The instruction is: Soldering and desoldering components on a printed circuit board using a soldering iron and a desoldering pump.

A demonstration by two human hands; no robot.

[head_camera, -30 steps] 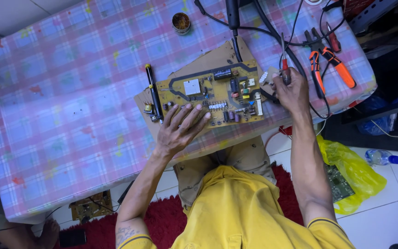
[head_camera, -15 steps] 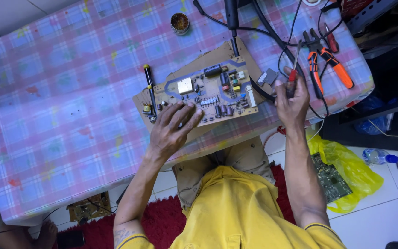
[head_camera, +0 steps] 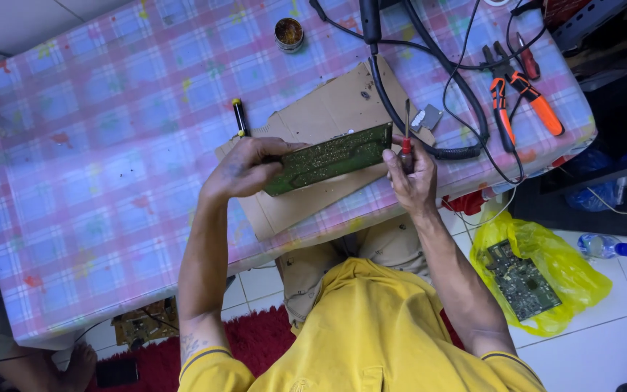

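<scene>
My left hand (head_camera: 244, 168) grips the left end of a green circuit board (head_camera: 328, 157), which is tilted up on edge with its solder side facing me above a sheet of brown cardboard (head_camera: 328, 116). My right hand (head_camera: 414, 178) steadies the board's right end and also holds a red-handled screwdriver (head_camera: 406, 138) pointing away from me. A black marker-like tool (head_camera: 240, 117) lies on the table just beyond my left hand.
Thick black cables (head_camera: 429, 94) cross the checked tablecloth (head_camera: 96, 160). Orange-handled pliers (head_camera: 520, 98) lie at the right, and a small round tin (head_camera: 289, 33) sits at the far edge. A yellow bag (head_camera: 546, 268) with another circuit board rests on the floor.
The board lay flat, component side up, under both hands. It is now lifted and flipped on edge, solder side toward me, and my right hand has taken up the screwdriver.
</scene>
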